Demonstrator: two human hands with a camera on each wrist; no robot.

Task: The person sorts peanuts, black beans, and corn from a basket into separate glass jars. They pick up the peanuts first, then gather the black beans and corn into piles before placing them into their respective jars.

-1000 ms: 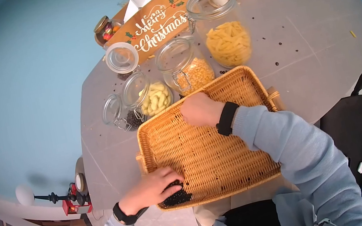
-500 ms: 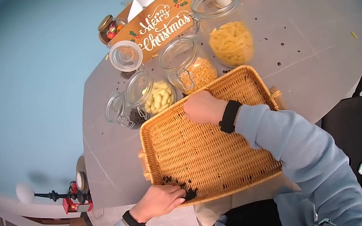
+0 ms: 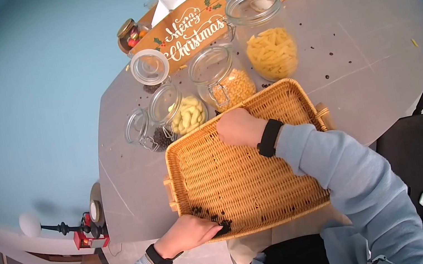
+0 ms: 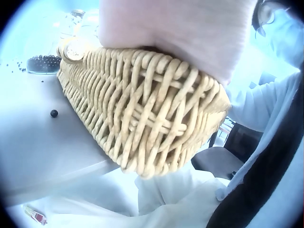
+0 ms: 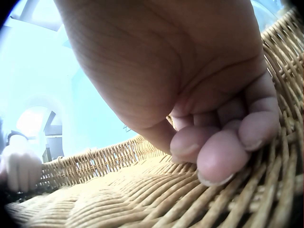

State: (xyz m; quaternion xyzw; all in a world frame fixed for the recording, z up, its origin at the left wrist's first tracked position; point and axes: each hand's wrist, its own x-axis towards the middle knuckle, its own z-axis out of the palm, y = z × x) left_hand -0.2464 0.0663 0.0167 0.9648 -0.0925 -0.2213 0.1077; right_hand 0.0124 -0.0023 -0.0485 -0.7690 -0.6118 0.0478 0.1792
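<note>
A rectangular wicker basket [image 3: 247,176] reaches past the table's near edge toward my body. At its near left corner my left hand [image 3: 187,233] curls its fingers over a patch of small black beans [image 3: 226,224]; the hand hides part of them. Beside that hand, more beans lie scattered along the basket's left side. Inside the far side of the basket is my right hand [image 3: 240,128], fingers curled toward the palm. In the right wrist view its fingertips [image 5: 222,156] sit close over the weave, with nothing visible between them.
Beyond the basket stand open glass jars: black beans [image 3: 162,139], pale yellow pieces [image 3: 189,115], corn kernels [image 3: 235,87] and penne pasta [image 3: 272,53]. A wooden Christmas box [image 3: 193,28] stands behind. Loose beans dot the table [image 3: 378,80]. A black chair [image 3: 412,147] is at the right.
My left hand has moved down onto the near left corner and closed over the beans, and less of the dark pile shows. My right hand keeps its place in the basket.
</note>
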